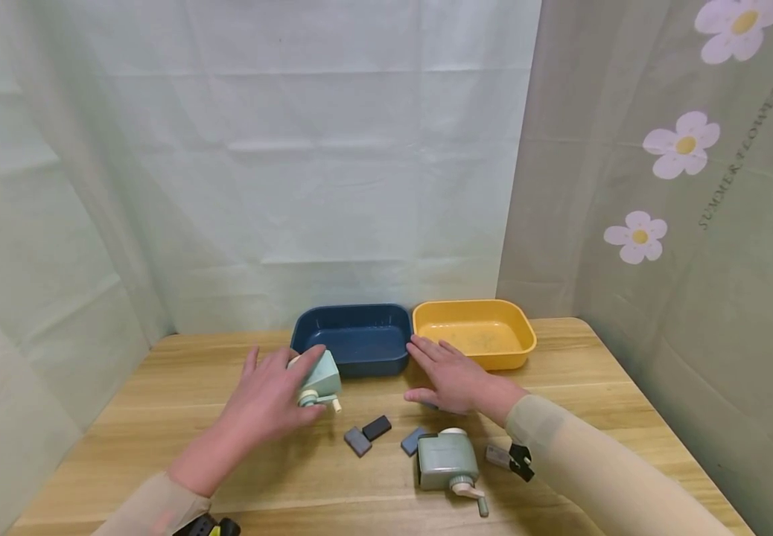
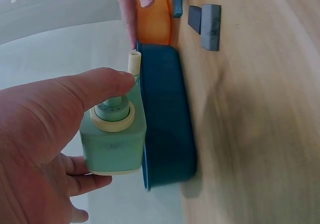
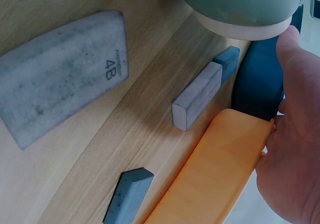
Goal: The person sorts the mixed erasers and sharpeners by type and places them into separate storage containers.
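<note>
In the head view, my left hand (image 1: pixel 267 394) grips a mint-green crank pencil sharpener (image 1: pixel 322 374) in front of the blue bin (image 1: pixel 353 368). The left wrist view shows the thumb across its crank side and the fingers behind its body. My right hand (image 1: pixel 450 376) reaches with fairly straight fingers to where the blue bin meets the yellow bin (image 1: pixel 503 362); whether it touches a rim I cannot tell. Nearer the body, a grey-green crank pencil sharpener (image 1: pixel 443 461) lies on the table, below the right hand.
Several erasers lie on the wooden table (image 1: pixel 226 476): a grey eraser (image 1: pixel 357 441), a black eraser (image 1: pixel 377 426), a blue-grey eraser (image 1: pixel 413 441) and one marked 4B (image 3: pixel 65 74). A hanging cloth (image 1: pixel 333 186) stands behind the bins.
</note>
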Demonstrator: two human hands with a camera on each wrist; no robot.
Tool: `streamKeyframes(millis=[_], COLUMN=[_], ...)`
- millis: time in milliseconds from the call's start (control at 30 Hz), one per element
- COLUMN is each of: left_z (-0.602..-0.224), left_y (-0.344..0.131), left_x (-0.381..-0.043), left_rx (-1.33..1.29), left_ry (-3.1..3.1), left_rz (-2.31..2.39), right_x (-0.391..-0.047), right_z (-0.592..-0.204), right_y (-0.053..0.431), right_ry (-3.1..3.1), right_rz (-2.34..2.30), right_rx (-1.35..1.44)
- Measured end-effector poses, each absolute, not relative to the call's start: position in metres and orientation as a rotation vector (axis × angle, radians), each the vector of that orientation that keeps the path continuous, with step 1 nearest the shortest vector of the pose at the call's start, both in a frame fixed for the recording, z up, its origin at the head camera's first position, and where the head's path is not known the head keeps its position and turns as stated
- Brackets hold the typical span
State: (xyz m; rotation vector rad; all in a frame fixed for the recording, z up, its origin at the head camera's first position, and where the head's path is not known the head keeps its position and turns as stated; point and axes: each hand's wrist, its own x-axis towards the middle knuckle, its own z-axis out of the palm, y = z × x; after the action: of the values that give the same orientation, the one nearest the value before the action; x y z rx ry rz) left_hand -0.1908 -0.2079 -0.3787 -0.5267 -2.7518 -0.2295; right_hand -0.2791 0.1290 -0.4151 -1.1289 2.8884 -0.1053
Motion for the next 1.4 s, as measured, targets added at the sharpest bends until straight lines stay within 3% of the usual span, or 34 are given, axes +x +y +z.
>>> streamKeyframes(millis=[1400], left_z=[-0.356], left_y=[-0.174], left_x=[-0.267], left_rx=[-0.498], left_ry=[-2.801], left_rz=[-0.211], right_x=[-0.277], right_z=[-0.412], right_y=[0.129], right_ry=[2.890], right_rz=[-0.121], right_rx=[-1.141])
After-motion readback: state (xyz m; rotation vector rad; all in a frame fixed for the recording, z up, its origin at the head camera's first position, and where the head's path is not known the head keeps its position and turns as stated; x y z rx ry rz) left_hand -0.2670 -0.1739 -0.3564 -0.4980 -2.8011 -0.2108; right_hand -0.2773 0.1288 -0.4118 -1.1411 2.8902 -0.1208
